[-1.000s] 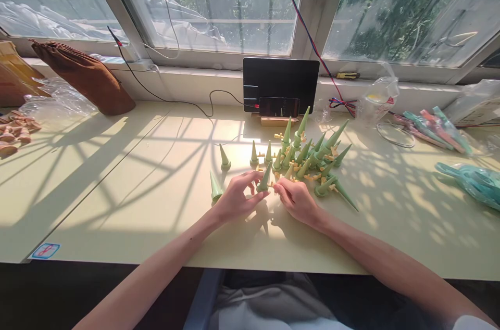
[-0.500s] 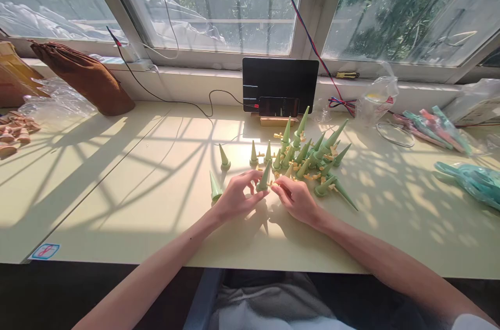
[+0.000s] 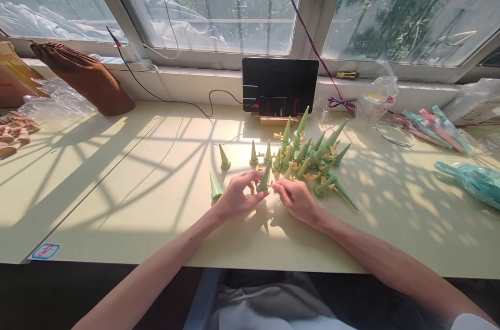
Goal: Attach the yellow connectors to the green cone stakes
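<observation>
My left hand (image 3: 244, 192) pinches a green cone-shaped watering spike (image 3: 264, 178) between thumb and fingers, its point up, just above the table. A small yellow tap (image 3: 271, 184) sticks out from the spike's right side. The fingers of my right hand (image 3: 295, 197) are closed at the tap's outer end; their exact grip is partly hidden. Several more green spikes with yellow taps (image 3: 308, 155) are heaped behind and right of my hands. To the left, a spike (image 3: 215, 188) stands by my left wrist, and a smaller-looking one (image 3: 224, 157) stands farther back.
A dark tablet (image 3: 280, 77) and a phone (image 3: 278, 106) lean at the window side of the table (image 3: 128, 205). A brown bag (image 3: 84, 77) lies at the back left. Teal and pink items in plastic (image 3: 437, 127) and a teal bagged bundle (image 3: 472, 181) lie at right.
My right hand has shifted slightly to the right, away from the spike, so a little more of the tap shows. My left hand and the spike stay nearly still.
</observation>
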### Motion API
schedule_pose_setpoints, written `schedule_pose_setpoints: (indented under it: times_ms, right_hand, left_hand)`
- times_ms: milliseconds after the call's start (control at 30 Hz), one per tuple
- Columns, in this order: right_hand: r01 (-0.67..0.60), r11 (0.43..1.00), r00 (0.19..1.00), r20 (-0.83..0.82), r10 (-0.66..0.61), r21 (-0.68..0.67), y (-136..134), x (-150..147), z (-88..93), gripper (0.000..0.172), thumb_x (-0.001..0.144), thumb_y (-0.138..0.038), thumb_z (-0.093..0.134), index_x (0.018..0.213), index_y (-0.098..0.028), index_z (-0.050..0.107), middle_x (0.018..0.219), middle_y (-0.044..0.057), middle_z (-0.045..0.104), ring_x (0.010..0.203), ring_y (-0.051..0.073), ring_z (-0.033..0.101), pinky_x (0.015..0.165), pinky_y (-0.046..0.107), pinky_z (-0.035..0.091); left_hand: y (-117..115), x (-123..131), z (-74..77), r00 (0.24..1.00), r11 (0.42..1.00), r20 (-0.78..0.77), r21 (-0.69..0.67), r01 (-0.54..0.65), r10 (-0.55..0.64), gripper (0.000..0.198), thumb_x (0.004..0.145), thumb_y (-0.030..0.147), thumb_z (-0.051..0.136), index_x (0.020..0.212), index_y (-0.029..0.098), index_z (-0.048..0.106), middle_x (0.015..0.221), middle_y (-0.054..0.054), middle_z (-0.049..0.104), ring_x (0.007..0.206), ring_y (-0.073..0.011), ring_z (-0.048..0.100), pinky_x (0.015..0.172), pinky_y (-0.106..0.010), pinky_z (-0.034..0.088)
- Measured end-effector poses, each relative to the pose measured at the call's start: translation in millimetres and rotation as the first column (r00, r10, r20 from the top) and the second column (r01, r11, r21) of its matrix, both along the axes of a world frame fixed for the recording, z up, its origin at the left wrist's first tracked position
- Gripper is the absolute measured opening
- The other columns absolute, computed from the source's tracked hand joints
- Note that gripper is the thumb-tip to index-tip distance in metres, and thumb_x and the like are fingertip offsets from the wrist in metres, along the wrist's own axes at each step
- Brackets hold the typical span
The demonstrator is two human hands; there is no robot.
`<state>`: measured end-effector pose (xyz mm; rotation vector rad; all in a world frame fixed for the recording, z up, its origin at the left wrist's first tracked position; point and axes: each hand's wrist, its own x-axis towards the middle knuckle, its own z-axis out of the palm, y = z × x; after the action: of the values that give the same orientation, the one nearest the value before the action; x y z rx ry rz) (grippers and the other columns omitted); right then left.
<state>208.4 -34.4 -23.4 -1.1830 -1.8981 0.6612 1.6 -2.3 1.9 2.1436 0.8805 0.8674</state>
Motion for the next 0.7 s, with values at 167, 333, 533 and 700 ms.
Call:
schedule_pose_setpoints:
  times_ms: [167, 333, 533, 700]
  right_hand:
    - [0.031, 0.999, 0.999, -0.033, -0.032, -0.024, -0.5, -1.9, 2.3, 0.028, 0.098, -0.037, 0.047, 0.077, -0.02, 0.054, 0.055, -0.007, 0.039, 0.049, 0.01, 0.034, 0.05, 0.024, 0.03]
    - [0.043, 0.999, 0.998, -0.038, -0.044, -0.016, -1.1, -2.0, 2.0, 0.016, 0.095, -0.037, 0.053, 0.094, -0.021, 0.056, 0.052, -0.009, 0.039, 0.047, 0.01, 0.032, 0.049, 0.023, 0.03]
    - [0.046, 0.999, 0.999, -0.006, -0.046, 0.01, 0.2, 0.6, -1.4, 0.022, 0.097, -0.037, 0.05, 0.083, -0.021, 0.053, 0.054, -0.008, 0.038, 0.049, 0.01, 0.032, 0.05, 0.023, 0.03]
    - [0.025, 0.999, 1.0, -0.004, -0.025, 0.022, -0.1, 0.8, 0.6, 0.027, 0.098, -0.036, 0.047, 0.076, -0.021, 0.049, 0.056, -0.007, 0.038, 0.05, 0.01, 0.031, 0.051, 0.023, 0.029]
  left_hand:
    - [0.2, 0.5, 1.2, 0.999, 0.999, 0.001, -0.005, -0.038, 0.038, 0.026, 0.086, 0.028, 0.067, 0.109, 0.017, 0.062, 0.1, -0.006, 0.069, 0.069, -0.0125, 0.063, 0.067, -0.028, 0.057]
    - [1.1, 0.0, 0.7, 0.999, 0.999, 0.006, -0.022, -0.034, 0.034, 0.025, 0.086, 0.028, 0.066, 0.109, 0.018, 0.063, 0.101, -0.006, 0.07, 0.076, -0.0147, 0.066, 0.068, -0.028, 0.058]
    - [0.4, -0.4, 0.3, 0.999, 0.999, -0.015, -0.003, -0.045, 0.045, 0.026, 0.085, 0.025, 0.068, 0.109, 0.018, 0.062, 0.102, -0.006, 0.069, 0.068, -0.0123, 0.064, 0.066, -0.028, 0.056]
    - [-0.9, -0.4, 1.0, 0.999, 0.999, -0.023, 0.019, -0.037, 0.037, 0.025, 0.085, 0.024, 0.068, 0.108, 0.018, 0.061, 0.101, -0.005, 0.069, 0.066, -0.0113, 0.062, 0.067, -0.027, 0.053]
